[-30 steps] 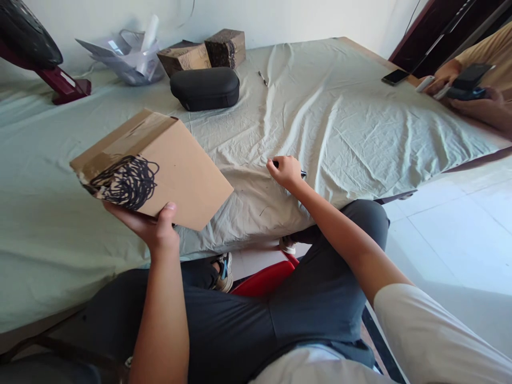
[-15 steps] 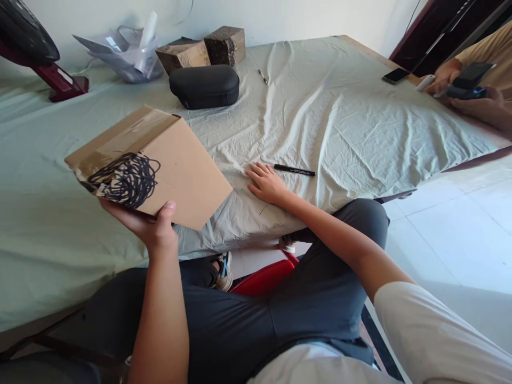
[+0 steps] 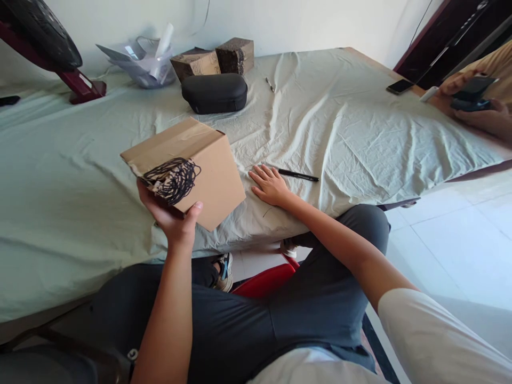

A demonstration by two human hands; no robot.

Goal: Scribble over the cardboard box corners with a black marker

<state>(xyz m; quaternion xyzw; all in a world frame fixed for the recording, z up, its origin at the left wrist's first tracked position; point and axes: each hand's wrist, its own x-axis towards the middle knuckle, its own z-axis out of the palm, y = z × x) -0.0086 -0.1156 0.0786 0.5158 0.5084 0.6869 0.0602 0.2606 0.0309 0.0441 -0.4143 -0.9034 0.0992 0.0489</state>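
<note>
- Holding the cardboard box [image 3: 218, 173], left of the frame's centre, the left hand [image 3: 176, 216] has its thumb on the smooth face and its fingers around the scrawled end, partly hidden; the box is tilted, and whether an edge rests on the cloth [image 3: 360, 138] cannot be told.
- Handling should be light, judging by the one-handed hold; the card looks stiff in its flat panels, weaker at the rough corner under the black looping lines [image 3: 172, 181]; the taped strip on top may be slicker than bare card.
- Taking hold seems best across two opposite panels, or low along a firm edge; hard pressing could dent it.
- Lying spread on the cloth at mid-frame, the right hand [image 3: 271, 185] grasps nothing; the black marker [image 3: 299, 175] is just beside its fingertips.
</note>
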